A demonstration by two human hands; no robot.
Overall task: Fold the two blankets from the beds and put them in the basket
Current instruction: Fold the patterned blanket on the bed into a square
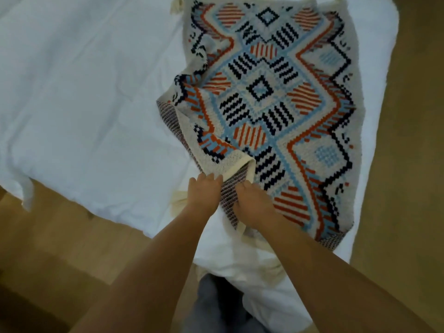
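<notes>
Left hand (pixel 204 194) and right hand (pixel 253 204) were curled round the blanket's (pixel 264 92) near edge; folding was judged under way, that edge needing to be carried across.

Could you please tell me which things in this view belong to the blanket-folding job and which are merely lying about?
Part of the job:
- patterned blanket, partly folded over at its near corner
- left hand and right hand, both gripping its near edge
- white bed it lies on

Just there:
- wooden floor
- grey trousers

No basket is in view.
</notes>
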